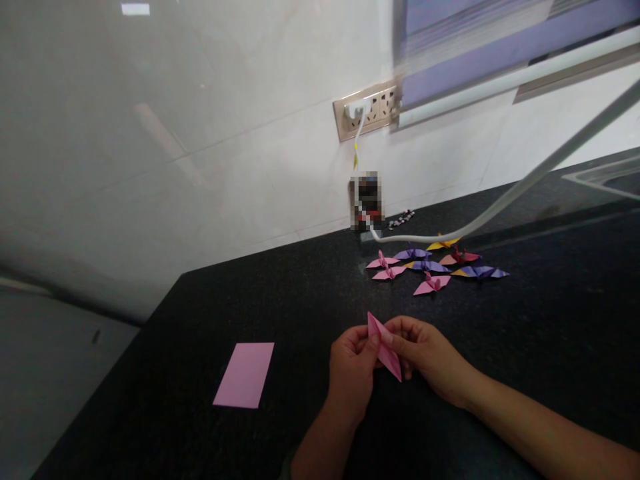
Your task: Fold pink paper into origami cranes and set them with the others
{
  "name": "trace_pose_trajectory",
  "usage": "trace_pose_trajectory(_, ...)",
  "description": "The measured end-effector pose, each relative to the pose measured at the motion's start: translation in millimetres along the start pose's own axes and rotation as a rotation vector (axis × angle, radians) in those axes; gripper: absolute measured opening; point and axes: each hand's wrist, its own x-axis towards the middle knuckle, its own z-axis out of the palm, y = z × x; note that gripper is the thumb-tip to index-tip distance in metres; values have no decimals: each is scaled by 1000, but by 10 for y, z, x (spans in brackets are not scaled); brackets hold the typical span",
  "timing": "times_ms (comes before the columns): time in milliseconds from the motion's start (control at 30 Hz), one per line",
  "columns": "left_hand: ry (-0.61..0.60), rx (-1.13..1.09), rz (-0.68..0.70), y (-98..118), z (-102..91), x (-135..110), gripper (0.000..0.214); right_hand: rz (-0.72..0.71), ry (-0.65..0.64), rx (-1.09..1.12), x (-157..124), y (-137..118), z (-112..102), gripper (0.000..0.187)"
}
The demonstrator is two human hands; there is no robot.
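A piece of folded pink origami paper [391, 361] is pinched between both hands above the dark countertop. My left hand [354, 363] grips its left side, with the thumb pressed on the paper's middle. On the other side my right hand [425, 353] holds it with thumb and fingers, some of them hidden behind the paper. One point of the paper sticks up and another points down to the right. Just beyond the hands lie several folded paper cranes, among them a pink crane [433, 283] and a purple crane [481, 272].
A flat pink sheet [245, 375] lies on the black countertop [165, 347] to the left. At the back, a phone-like object [367, 200], its surface pixelated, leans on the wall. A white cable [480, 223] runs across the right side; another reaches the wall socket [367, 110].
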Motion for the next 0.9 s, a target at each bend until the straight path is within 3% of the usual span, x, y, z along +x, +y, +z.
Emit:
trace_pose_trajectory(367, -3, 39, -15, -20, 15, -5, 21, 12, 2, -113, -4, -29, -19, 27)
trace_pose_trajectory(567, -9, 193, -5, -27, -60, 31, 23, 31, -76, -244, 7, -26, -60, 27)
trace_pose_trajectory(800, 131, 149, 99, -45, -104, 47, 25, -145, -28, -439, -29, -21, -35, 25)
trace_pose_trajectory(900, 190, 116, 100, -44, -113, 54, 25, -196, 22, -573, -33, 7, -49, 11)
